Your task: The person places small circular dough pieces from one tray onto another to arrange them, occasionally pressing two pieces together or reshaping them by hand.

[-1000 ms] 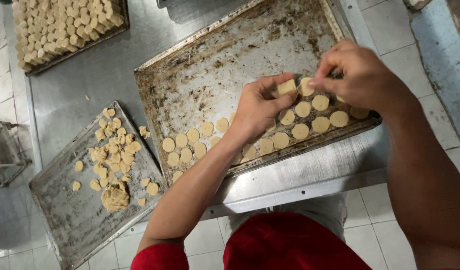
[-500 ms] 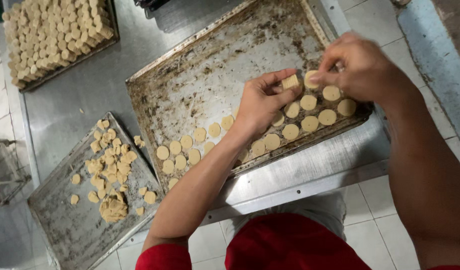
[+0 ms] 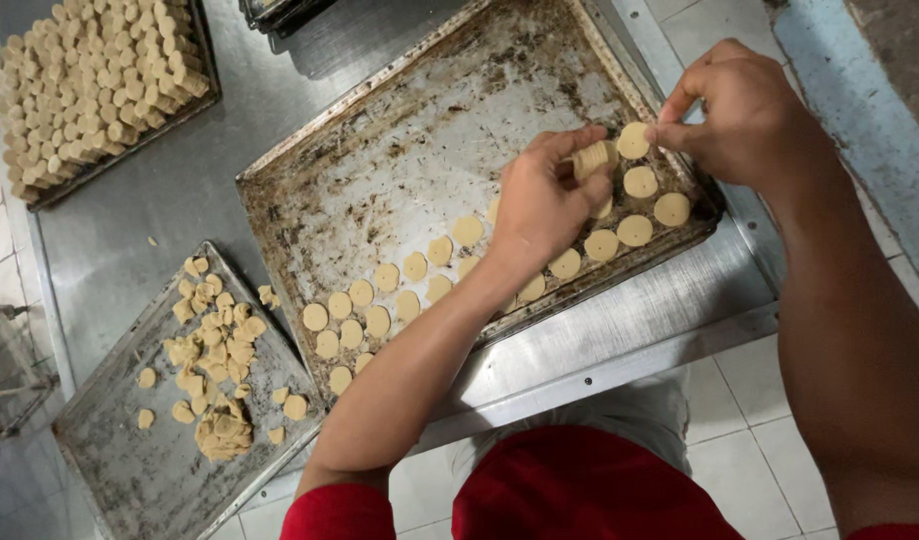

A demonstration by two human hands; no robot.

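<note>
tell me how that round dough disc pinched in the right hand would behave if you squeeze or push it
The dough disc is thin and pale like raw dough, so it would probably dent or bend under a firm pinch. The right hand holds it by fingertips only, so it seems light. Lying flat like those on the large tray, it would likely slide, not roll.

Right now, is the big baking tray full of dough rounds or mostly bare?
Mostly bare. The big tray holds dough rounds only along its near edge; the rest is stained metal.

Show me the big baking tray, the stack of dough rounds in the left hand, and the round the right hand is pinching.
big tray [image 3: 409,170], head view, bare middle of its floor
dough stack [image 3: 591,158], head view, stack's side
pinched round [image 3: 633,141], head view, its face
</note>
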